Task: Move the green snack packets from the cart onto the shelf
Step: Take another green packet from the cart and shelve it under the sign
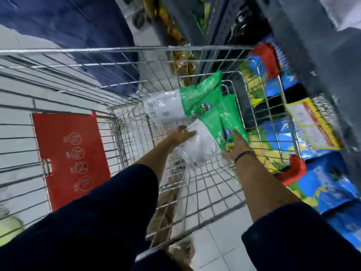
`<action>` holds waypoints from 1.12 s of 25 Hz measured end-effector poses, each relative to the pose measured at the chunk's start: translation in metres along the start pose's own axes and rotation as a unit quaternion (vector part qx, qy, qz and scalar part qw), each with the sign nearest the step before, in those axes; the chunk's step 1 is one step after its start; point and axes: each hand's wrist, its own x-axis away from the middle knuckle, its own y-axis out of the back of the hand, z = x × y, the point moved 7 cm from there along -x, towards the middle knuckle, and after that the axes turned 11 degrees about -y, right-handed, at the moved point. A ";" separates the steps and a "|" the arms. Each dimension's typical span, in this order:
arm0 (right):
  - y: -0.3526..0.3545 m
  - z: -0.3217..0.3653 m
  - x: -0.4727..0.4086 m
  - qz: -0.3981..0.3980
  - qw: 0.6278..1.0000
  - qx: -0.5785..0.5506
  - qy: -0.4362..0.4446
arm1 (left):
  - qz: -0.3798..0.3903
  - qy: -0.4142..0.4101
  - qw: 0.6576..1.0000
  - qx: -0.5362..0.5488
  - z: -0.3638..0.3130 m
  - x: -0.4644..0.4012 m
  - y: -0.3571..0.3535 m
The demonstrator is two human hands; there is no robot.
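Note:
Green-and-white snack packets lie deep inside the wire cart [117, 49]. The nearest packet [207, 139] is held between both hands: my left hand [181, 133] presses its white end, and my right hand [237, 144] grips its green end. A second packet [181, 100] rests just behind it, leaning on the cart's far wall, and a third green one [232, 118] lies to the right. The frame is blurred, so finger detail is unclear.
A red folding flap [70, 155] with white symbols covers the cart's left side. Shelves at the right hold blue, yellow and red packets [328, 184]. A dark blue garment [74, 26] is beyond the cart. White floor tiles lie below.

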 end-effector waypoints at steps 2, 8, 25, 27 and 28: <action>-0.001 -0.010 -0.012 0.018 1.000 -0.019 0.003 | -0.003 -0.013 1.000 0.010 0.000 -0.002 -0.006; 0.000 -0.004 -0.002 0.056 0.992 -0.106 0.046 | -0.020 -0.047 0.999 0.012 0.009 0.012 -0.005; 0.186 -0.106 0.351 0.161 0.872 -0.158 0.434 | -0.110 -0.419 0.898 0.077 -0.144 0.331 -0.062; 0.241 -0.137 0.363 0.097 0.866 -0.180 0.455 | -0.068 -0.426 0.898 0.088 -0.143 0.349 -0.118; 0.275 -0.155 0.367 0.053 0.862 -0.199 0.463 | -0.040 -0.435 0.895 0.087 -0.147 0.356 -0.153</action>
